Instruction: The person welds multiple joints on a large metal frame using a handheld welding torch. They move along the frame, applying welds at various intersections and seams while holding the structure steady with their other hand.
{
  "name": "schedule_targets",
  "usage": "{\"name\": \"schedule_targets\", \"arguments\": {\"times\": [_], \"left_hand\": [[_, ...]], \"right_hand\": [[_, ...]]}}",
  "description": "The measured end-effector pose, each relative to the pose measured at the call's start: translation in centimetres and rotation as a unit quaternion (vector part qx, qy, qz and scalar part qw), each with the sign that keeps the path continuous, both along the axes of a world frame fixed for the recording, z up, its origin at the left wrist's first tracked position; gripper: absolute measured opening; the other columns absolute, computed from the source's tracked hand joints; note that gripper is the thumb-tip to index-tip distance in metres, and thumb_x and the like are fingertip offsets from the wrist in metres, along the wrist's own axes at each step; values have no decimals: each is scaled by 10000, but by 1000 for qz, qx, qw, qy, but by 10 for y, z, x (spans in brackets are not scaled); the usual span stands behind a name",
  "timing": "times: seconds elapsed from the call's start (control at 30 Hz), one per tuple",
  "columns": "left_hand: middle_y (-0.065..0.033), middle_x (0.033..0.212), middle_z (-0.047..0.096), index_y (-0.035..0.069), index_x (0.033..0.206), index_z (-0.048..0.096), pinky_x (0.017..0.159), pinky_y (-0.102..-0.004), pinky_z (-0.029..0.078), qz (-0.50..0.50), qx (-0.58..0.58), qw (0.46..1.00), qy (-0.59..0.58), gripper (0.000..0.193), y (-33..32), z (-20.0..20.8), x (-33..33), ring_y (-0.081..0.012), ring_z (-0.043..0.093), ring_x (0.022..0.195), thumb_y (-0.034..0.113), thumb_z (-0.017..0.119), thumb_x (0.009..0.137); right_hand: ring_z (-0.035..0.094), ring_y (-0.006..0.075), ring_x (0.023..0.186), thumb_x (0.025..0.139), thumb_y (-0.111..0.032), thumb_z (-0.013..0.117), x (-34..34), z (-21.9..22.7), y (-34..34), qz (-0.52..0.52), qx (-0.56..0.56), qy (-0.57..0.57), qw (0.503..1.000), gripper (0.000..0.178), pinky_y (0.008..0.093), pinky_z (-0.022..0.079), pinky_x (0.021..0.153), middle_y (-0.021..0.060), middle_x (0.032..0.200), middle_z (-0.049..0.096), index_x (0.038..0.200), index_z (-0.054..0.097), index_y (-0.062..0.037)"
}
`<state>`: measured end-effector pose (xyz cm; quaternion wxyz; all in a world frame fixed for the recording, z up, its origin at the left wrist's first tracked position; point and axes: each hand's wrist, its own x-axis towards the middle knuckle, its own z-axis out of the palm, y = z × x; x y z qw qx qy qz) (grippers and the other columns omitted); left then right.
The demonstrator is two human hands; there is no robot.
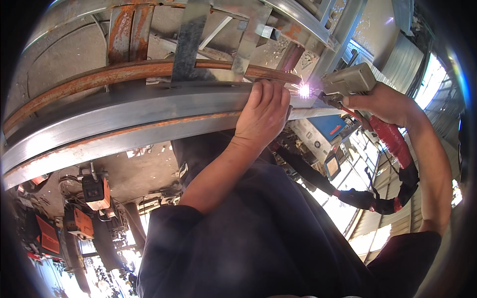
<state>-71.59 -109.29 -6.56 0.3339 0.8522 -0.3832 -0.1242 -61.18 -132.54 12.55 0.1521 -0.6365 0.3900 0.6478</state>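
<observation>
Clearly, your left hand [262, 115] lies over the steel beam [164, 107], its fingers close together and bent over the top edge, with hold of that edge; most of the thumb is hidden; the grip probably steadies you and the beam, just left of the bright weld spark [303, 90], with the fingers apart from the glare. Your right hand [385, 105] closes round the welding tool [349, 79], thumb along the near side, the other fingers largely hidden behind its grey body; the tool sits right of your left fingers, presumably so its tip can reach the spark between both hands; it points leftward, its long axis running roughly sideways. The beam's long axis runs left to right beneath your left fingers, bowed by the lens; the red-wrapped cable [392, 139] hangs below your right fingers, likely keeping it off the beam.
</observation>
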Motion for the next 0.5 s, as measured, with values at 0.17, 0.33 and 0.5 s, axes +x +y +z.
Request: {"name": "schedule_targets", "arguments": {"times": [0.17, 0.33, 0.5], "left_hand": [[-124, 1099, 669, 54, 1066, 643, 1073, -418, 410, -4, -1, 1000, -3, 361, 2, 0, 1, -286, 590, 1130, 374, 700, 909], [-121, 1090, 661, 55, 1069, 644, 1081, -417, 406, -3, 4, 1000, -5, 368, 2, 0, 1, -286, 587, 1134, 372, 713, 895], [-130, 1113, 656, 50, 1137, 628, 1097, -423, 401, -4, 0, 1000, -1, 416, 2, -1, 0, -293, 586, 1146, 372, 723, 892]], "right_hand": [[673, 226, 1124, 972, -407, 744, -4, 3, 2, -6, -9, -18, 1000, 554, 369, 510, 1010, 115, 1217, 728, 1383, 660, -44], [616, 247, 1290, 975, -415, 764, 6, 4, 1, -35, -9, 51, 998, 676, 371, 434, 1139, 153, 1377, 687, 1485, 583, -10], [607, 236, 1302, 973, -415, 769, 8, 7, 3, -63, -11, 42, 997, 683, 359, 425, 1148, 145, 1394, 677, 1495, 581, -17]]}}
